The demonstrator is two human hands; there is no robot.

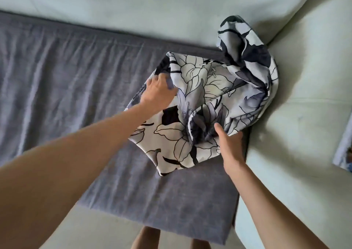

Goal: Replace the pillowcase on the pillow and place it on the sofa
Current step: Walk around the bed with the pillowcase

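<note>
Pillow (182, 119) in a floral pillowcase (247, 62) lies on the grey seat of a sofa (66, 68), near its corner. The left hand (159, 92) rests on the pillow's left edge, fingers curled into the cloth. The right hand (229, 146) touches the near edge; just past its fingertips the cloth bunches into dark folds, but whether they pinch it cannot be told. Beyond both hands, loose case slumps against the armrest. The covering step seems in hand. Next, probably, the slack wants pulling smooth over the pillow.
</note>
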